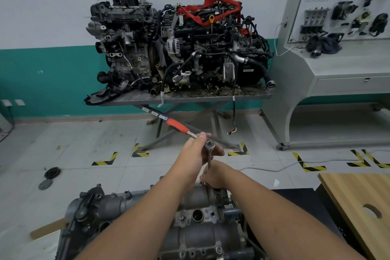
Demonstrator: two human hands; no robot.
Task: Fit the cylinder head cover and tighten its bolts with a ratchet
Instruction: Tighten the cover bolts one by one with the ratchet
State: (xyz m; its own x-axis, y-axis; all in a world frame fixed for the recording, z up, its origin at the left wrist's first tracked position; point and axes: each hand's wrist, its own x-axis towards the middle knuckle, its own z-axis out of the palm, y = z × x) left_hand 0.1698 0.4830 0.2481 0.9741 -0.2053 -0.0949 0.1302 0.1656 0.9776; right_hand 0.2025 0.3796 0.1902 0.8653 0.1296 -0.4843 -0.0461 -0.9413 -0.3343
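With the ratchet (pixel 207 147) head gripped by the left hand (pixel 196 152) and its extension pinched low by the right hand (pixel 214 175), the socket could be tilted off the far bolt on the cover (pixel 126 202).

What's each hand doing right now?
Left hand: grips the ratchet at its head.
Right hand: curled around the extension bar low down, above the cylinder head cover.

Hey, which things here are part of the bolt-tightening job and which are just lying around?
In use: orange-handled chrome ratchet, its steel extension bar, grey metal cylinder head cover, left hand, right hand.

Lying about: two engines on steel table, round black discs on floor.
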